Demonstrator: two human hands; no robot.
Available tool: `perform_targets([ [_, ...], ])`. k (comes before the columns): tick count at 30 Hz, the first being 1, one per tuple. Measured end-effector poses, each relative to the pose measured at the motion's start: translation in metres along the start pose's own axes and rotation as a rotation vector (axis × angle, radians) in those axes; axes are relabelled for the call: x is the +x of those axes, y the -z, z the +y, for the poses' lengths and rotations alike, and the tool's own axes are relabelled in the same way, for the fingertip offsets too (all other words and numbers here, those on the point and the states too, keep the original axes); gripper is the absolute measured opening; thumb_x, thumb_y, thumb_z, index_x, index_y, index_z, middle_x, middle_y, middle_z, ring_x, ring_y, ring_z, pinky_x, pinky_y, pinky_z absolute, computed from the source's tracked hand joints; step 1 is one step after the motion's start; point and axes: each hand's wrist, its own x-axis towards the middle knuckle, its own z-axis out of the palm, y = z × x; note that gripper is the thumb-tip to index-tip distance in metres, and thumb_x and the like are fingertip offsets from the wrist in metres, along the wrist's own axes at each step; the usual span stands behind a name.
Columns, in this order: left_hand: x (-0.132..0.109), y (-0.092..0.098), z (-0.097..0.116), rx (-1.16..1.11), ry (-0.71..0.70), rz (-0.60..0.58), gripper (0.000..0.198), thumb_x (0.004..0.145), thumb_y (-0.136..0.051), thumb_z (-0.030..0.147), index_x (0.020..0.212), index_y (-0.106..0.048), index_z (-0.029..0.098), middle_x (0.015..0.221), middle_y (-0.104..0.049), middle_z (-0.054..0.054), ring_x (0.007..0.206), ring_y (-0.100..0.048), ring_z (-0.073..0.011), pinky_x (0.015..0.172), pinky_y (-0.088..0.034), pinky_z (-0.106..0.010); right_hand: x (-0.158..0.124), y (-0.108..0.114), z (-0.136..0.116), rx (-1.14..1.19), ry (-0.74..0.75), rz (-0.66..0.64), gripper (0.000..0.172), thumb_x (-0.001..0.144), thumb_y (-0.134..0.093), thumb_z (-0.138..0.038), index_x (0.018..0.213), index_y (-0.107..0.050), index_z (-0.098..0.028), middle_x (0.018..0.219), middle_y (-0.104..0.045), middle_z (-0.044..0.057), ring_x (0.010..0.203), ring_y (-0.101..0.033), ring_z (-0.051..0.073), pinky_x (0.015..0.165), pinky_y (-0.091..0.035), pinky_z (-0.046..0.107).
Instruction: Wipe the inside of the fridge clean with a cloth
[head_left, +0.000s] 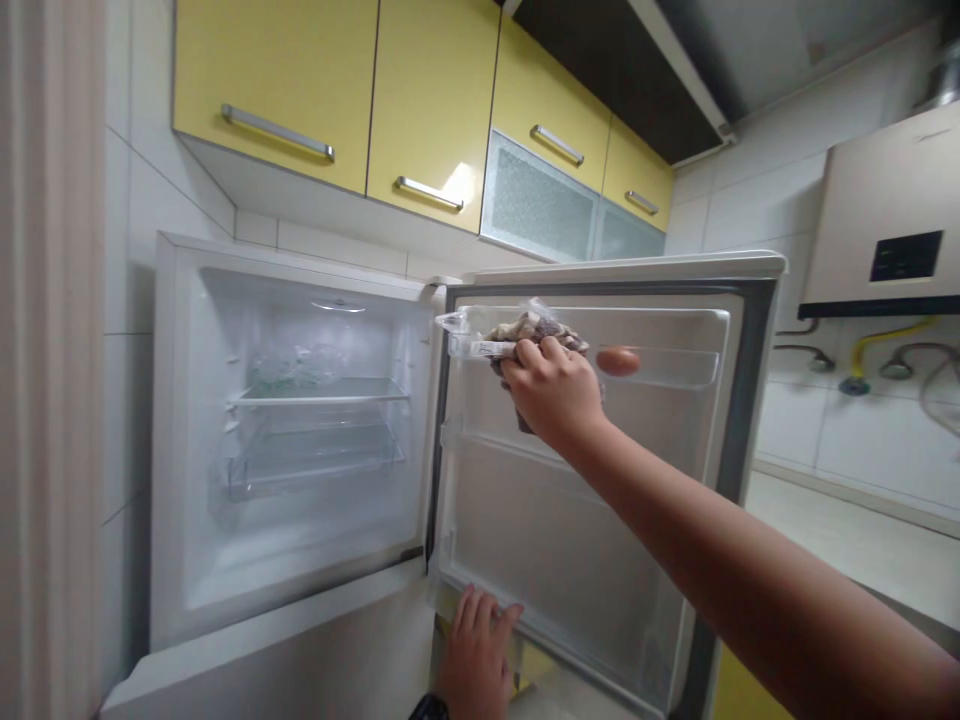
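Note:
A white fridge stands open, its door point(600, 520) swung out to the right. My right hand point(553, 390) is closed on a clear plastic bag point(531, 328) of brownish lumps, held at the door's top shelf point(675, 365). An egg point(618, 360) lies in that shelf just right of the hand. My left hand point(474, 655) rests with fingers spread against the bottom edge of the door. Inside the fridge compartment, a clear bag with something green point(289, 372) sits on the upper glass shelf point(322, 397).
Yellow wall cabinets point(352, 90) with metal handles hang above the fridge. A beige water heater point(892, 220) with pipes below is mounted at the right. White tiled walls surround, and a pale countertop point(847, 540) runs along the right.

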Motion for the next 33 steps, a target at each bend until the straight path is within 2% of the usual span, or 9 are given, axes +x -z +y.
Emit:
perform_targets([
  [5,0.001,0.010,0.013,-0.002,0.032,-0.024,0.065,0.089,-0.059,0.036,0.153,-0.051,0.045,0.147,-0.056,-0.006,0.152,-0.036,-0.0359,0.134,-0.021,-0.061,0.045,-0.049,-0.047,0.120,0.139,0.008,0.037,0.103,-0.032,-0.015,0.100,-0.069,-0.017,0.105,-0.068,0.014,0.094,-0.050,0.027,0.066,-0.024,0.042],
  [9,0.000,0.018,0.011,-0.019,0.018,-0.042,0.067,0.090,-0.061,0.040,0.155,-0.047,0.046,0.145,-0.056,-0.007,0.150,-0.038,-0.0362,0.134,-0.021,-0.061,0.061,-0.081,-0.077,0.126,0.356,0.014,0.044,0.104,-0.024,-0.014,0.105,-0.068,-0.016,0.112,-0.067,0.013,0.101,-0.050,0.027,0.071,-0.031,0.043],
  [12,-0.002,0.021,0.001,-0.037,-0.005,-0.067,0.073,0.088,-0.065,0.039,0.157,-0.044,0.047,0.144,-0.056,-0.007,0.149,-0.039,-0.0342,0.137,-0.017,-0.058,0.059,-0.100,-0.082,0.123,0.474,0.004,0.049,0.104,-0.020,-0.011,0.109,-0.068,-0.018,0.116,-0.068,0.009,0.106,-0.051,0.025,0.078,-0.035,0.043],
  [16,-0.003,0.015,-0.017,-0.041,-0.093,-0.061,0.076,0.090,-0.064,0.041,0.160,-0.038,0.047,0.145,-0.055,-0.007,0.149,-0.039,-0.0340,0.137,-0.016,-0.058,0.045,-0.112,-0.067,0.096,0.547,-0.104,0.046,0.103,-0.026,-0.011,0.112,-0.069,-0.019,0.119,-0.070,0.008,0.109,-0.051,0.025,0.083,-0.036,0.041],
  [19,-0.002,0.009,-0.022,-0.013,-0.123,-0.040,0.076,0.091,-0.062,0.038,0.162,-0.036,0.045,0.148,-0.054,-0.009,0.150,-0.039,-0.0356,0.135,-0.019,-0.062,0.036,-0.113,-0.053,0.081,0.518,-0.154,0.042,0.100,-0.030,-0.010,0.103,-0.071,-0.019,0.115,-0.071,0.009,0.105,-0.054,0.025,0.080,-0.035,0.040],
  [22,0.000,0.008,-0.016,0.013,-0.105,-0.046,0.078,0.090,-0.060,0.034,0.163,-0.034,0.045,0.149,-0.055,-0.007,0.150,-0.039,-0.0344,0.135,-0.021,-0.062,0.028,-0.108,-0.040,0.079,0.508,-0.167,0.041,0.100,-0.031,-0.011,0.103,-0.072,-0.018,0.114,-0.071,0.011,0.105,-0.056,0.026,0.079,-0.035,0.041],
  [25,0.001,0.009,-0.010,-0.004,-0.071,-0.055,0.074,0.092,-0.058,0.038,0.162,-0.036,0.047,0.147,-0.057,-0.006,0.149,-0.041,-0.0329,0.136,-0.020,-0.060,0.015,-0.097,-0.026,0.052,0.496,-0.175,0.042,0.100,-0.031,-0.009,0.102,-0.072,-0.017,0.110,-0.072,0.011,0.102,-0.057,0.026,0.077,-0.035,0.041],
  [28,0.004,0.003,-0.012,-0.024,-0.099,-0.049,0.077,0.091,-0.060,0.037,0.162,-0.033,0.048,0.148,-0.055,-0.007,0.150,-0.041,-0.0339,0.136,-0.018,-0.062,-0.005,-0.079,-0.010,-0.016,0.424,-0.178,0.039,0.101,-0.034,-0.010,0.100,-0.072,-0.018,0.107,-0.073,0.009,0.099,-0.059,0.025,0.078,-0.037,0.042],
  [33,0.007,-0.014,-0.024,0.013,-0.121,-0.031,0.092,0.083,-0.062,0.022,0.164,-0.027,0.050,0.151,-0.054,-0.007,0.152,-0.039,-0.0343,0.135,-0.019,-0.065,-0.052,-0.037,0.022,-0.121,0.175,-0.164,0.030,0.100,-0.041,-0.012,0.097,-0.071,-0.018,0.101,-0.073,0.010,0.093,-0.061,0.026,0.077,-0.035,0.043],
])
